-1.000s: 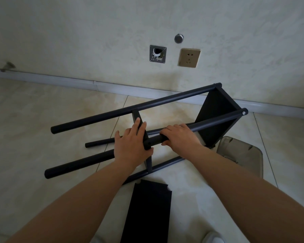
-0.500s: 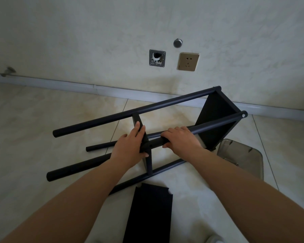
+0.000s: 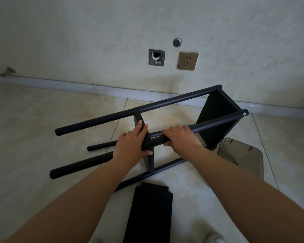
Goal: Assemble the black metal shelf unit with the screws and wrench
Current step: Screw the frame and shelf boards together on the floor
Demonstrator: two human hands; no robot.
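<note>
Black metal shelf unit (image 3: pixel 165 106) lay on its side on the tiled floor (image 3: pixel 42 120), one end shelf fitted. I judged the middle shelf (image 3: pixel 148 160) was being seated. My left hand (image 3: pixel 130 146) gripped that shelf's corner at the near post (image 3: pixel 209 122); my right hand (image 3: pixel 181 137) clasped the post. Next: screw and wrench, neither visible.
</note>
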